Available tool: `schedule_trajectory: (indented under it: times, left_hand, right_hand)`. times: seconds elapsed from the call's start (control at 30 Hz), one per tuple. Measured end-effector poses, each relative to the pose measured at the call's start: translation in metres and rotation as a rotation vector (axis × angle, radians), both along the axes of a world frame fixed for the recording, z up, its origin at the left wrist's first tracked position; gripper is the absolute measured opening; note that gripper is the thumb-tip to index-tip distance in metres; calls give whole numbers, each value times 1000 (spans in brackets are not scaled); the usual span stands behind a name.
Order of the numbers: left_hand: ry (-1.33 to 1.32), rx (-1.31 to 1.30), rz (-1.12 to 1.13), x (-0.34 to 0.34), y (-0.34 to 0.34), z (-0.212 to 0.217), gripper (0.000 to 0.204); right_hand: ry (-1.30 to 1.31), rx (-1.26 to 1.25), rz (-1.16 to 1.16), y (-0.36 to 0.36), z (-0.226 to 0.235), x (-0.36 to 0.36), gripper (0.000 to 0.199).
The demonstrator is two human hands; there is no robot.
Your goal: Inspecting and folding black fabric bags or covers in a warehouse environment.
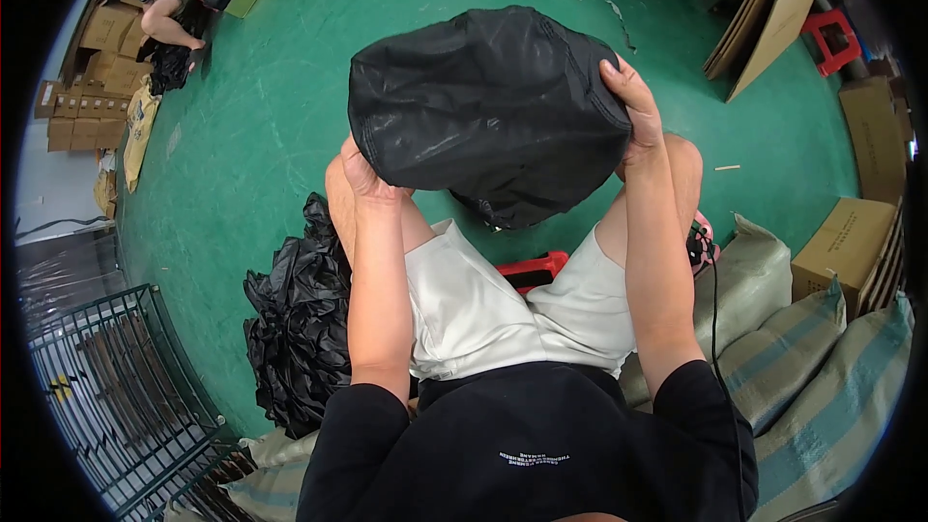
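A black fabric cover (483, 116) with stitched seams is held up in front of my knees, spread wide between both hands. At its lower left corner my left hand (367, 174) is closed on the edge, most of its fingers hidden beneath the cloth. My right hand (640, 114) grips the right side, thumb on top of the seam and the other fingers behind. Part of the cover hangs down below, toward the gap between my legs. Crumpled black fabric (300, 329) lies piled beside my left leg.
A red plastic item (532, 271) shows between my thighs. Right of me are a pink object (706, 232) with a black cord, woven sacks (773, 338) and a carton (839, 249). A metal rack (126, 377) stands left. Far left sits another person (174, 0) near stacked boxes (92, 111).
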State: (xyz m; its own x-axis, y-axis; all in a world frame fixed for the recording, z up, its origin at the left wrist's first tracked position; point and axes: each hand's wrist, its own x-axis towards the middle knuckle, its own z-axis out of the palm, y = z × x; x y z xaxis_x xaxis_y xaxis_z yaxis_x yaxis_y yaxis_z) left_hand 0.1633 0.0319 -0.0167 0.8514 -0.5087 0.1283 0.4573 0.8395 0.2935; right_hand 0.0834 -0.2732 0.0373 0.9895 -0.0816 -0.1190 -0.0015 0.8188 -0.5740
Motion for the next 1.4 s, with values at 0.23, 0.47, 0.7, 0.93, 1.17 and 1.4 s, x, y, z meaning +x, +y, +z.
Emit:
schedule_trajectory:
  times: [0.23,0.47,0.7,0.93,1.17,1.4]
  left_hand:
    - [-210,220,63,0,-11,23,87]
    - [-332,97,-28,2,2,10,75]
    - [31,97,-20,-13,-30,39,69]
    - [28,504,-52,-13,-44,19,61]
    - [195,110,-20,0,-20,8,49]
    - [311,281,-135,3,-22,3,39]
  right_hand:
    - [124,-461,150,-16,-29,6,18]
    - [92,-249,234,-11,-22,-1,26]
    - [-142,538,165,-13,-28,1,46]
    - [-241,541,198,-5,-18,1,56]
    - [12,-63,189,11,-28,-2,67]
    - [221,-143,323,19,-18,-5,57]
